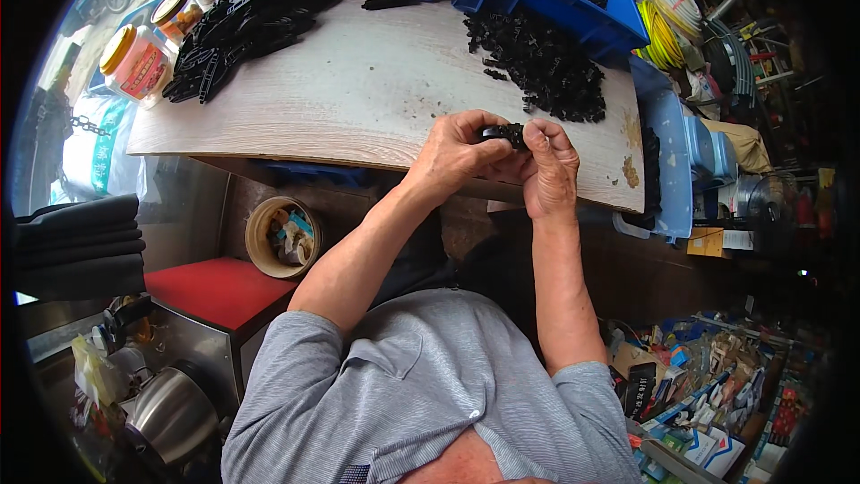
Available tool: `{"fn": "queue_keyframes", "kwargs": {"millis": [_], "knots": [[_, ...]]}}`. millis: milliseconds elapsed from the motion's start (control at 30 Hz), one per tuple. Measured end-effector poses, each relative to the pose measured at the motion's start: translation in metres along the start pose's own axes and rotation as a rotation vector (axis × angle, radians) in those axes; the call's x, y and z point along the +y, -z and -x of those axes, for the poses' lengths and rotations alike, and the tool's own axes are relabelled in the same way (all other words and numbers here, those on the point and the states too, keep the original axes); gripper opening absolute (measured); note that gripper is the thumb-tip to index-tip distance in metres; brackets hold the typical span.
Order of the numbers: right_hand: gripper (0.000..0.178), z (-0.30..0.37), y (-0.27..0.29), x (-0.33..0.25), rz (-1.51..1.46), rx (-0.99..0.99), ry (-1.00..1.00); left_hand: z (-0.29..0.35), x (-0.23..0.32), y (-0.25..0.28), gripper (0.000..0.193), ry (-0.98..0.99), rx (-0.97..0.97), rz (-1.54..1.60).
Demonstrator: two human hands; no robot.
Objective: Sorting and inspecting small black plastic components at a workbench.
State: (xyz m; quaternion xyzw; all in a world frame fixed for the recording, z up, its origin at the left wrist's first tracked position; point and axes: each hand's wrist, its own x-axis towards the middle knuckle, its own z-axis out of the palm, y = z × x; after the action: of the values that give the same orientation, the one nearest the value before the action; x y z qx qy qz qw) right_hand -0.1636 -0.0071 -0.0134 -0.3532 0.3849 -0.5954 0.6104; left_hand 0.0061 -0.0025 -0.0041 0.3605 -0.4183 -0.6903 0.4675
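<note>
Above the table's front edge, my left hand (pixel 455 154) and my right hand (pixel 553 170) meet around a small black plastic part (pixel 507 133). Both hands are closed on it, with thumbs and fingertips pinching it from either side. The fingers cover most of it, so its exact kind cannot be made out. Beyond my right hand lies a heap of small black plastic pieces (pixel 546 67) on the pale wooden table (pixel 358 81). Far to the left is a pile of long black plastic parts (pixel 242 31), and one similar black piece (pixel 391 2) lies apart at the back.
Blue crates (pixel 573 4) stand along the table's back; the right one holds more black pieces. Lidded jars (pixel 139 63) sit at the left edge. Below are a waste bucket (pixel 283 235) and a red-topped cabinet (pixel 224 291). Packaged goods (pixel 708 394) crowd the lower right.
</note>
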Motion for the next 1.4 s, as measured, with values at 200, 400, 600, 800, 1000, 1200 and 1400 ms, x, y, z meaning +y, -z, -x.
{"fn": "queue_keyframes", "kwargs": {"millis": [200,400,600,800,1000,1200,1400], "knots": [[0.013,0.002,-0.006,-0.005,-0.007,-0.029,-0.034,-0.002,-0.004,-0.002,0.028,-0.057,0.030,-0.041],[0.013,0.006,-0.015,-0.011,-0.010,-0.020,-0.036,-0.003,0.003,-0.008,0.022,0.047,0.133,0.098],[0.015,0.000,-0.009,-0.018,0.275,0.002,-0.108,-0.001,0.003,-0.011,0.012,0.006,0.219,0.201],[0.026,0.003,-0.017,-0.015,0.351,-0.078,-0.100,0.001,0.000,-0.009,0.010,0.017,0.177,0.208],[0.023,0.004,-0.014,-0.014,0.253,-0.046,-0.062,0.000,0.006,-0.008,0.013,0.038,0.090,0.157],[0.031,0.002,0.021,-0.029,0.173,0.168,-0.131,-0.055,0.003,0.015,0.021,-0.561,0.418,-0.931],[0.044,-0.026,0.090,-0.086,0.079,0.637,-0.068,-0.097,0.002,0.029,0.010,-0.622,0.339,-1.488]]}}
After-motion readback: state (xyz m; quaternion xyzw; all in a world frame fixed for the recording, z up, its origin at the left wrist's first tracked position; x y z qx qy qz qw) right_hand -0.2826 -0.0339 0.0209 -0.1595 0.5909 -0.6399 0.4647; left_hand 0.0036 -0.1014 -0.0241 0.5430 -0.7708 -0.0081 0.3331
